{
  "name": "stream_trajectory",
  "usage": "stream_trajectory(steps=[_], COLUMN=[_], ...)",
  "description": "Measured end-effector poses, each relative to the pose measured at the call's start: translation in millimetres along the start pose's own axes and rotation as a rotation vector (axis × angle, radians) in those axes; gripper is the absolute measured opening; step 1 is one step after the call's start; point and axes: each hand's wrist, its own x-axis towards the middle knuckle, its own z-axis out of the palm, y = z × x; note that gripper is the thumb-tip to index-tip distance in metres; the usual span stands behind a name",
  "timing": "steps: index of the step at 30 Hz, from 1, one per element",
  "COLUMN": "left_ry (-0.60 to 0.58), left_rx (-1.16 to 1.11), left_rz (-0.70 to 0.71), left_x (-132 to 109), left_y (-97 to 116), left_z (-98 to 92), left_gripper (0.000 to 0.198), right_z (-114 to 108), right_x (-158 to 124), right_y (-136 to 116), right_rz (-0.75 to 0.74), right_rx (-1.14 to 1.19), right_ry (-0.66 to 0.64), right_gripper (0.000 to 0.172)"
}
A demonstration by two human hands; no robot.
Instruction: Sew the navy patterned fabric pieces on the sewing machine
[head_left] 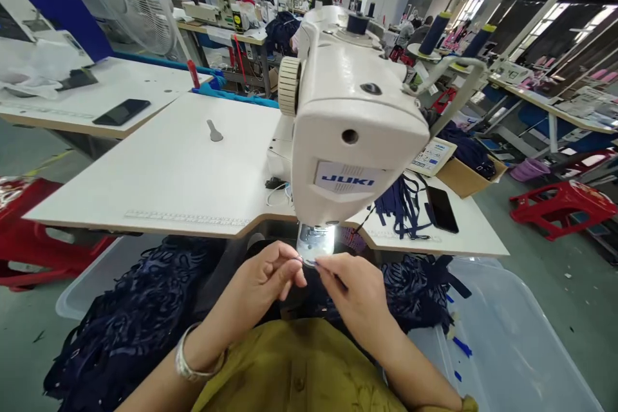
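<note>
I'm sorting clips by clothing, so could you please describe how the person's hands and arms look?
The left hand and right hand are gloveless, with bare forearms. A pale, silvery bangle circles the left wrist, and an olive-green sleeve edge shows on the right arm.

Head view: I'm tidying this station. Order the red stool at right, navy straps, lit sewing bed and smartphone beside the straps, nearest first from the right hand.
From the right hand:
1. Lit sewing bed: just ahead, leftward.
2. Navy straps: on the tabletop, ahead and right.
3. Smartphone: right of the straps.
4. Red stool: far right.
</note>
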Motion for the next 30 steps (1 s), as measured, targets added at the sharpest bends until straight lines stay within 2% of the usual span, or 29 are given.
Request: stream_trajectory(steps=[3, 5, 8, 10, 12, 19, 22, 27, 30], left_ry=[0.052, 0.117, 0.181, 0.18, 0.171, 0.172, 0.201, 0.285, 0.306], left_rx=[0.179, 0.333, 0.592, 0.746, 0.864, 1.068, 1.171, 1.189, 1.143], left_rz=[0.067, 0.159, 0.417, 0.598, 0.698, 0.788, 0.853, 0.823, 0.792], left_x=[1, 0, -4, -6, -8, -8, -8, -9, -9], left_y=[1, -1, -6, -10, -11, -2, -1, -12, -17], left_z=[6.7, 8.3, 9.8, 10.0, 9.3, 8.0, 10.5, 13.0, 13.9], left_gripper=[0.027, 0.022, 0.016, 0.022, 0.028, 0.029, 0.03, 0.035, 0.034], right_z=[6, 8, 10, 10, 10, 13, 17, 12, 9], right_x=[0, 0, 1, 2, 2, 2, 1, -1, -2], right_y=[-2, -4, -6, -7, -7, -4, -4, -4, -3], right_rz=[-0.09, -0.117, -0.126, -0.11, -0.093, -0.041, 0.028, 0.025, 0.046], right_rx=[-0.19, -0.304, -0.419, -0.448, -0.438, -0.318, -0.315, -0.147, -0.075], right_ry=[0.017, 0.029, 0.055, 0.057, 0.041, 0.046, 0.042, -0.106, -0.113], right_gripper=[0.014, 0.014, 0.014, 0.016, 0.016, 0.02, 0.028, 0.028, 0.029])
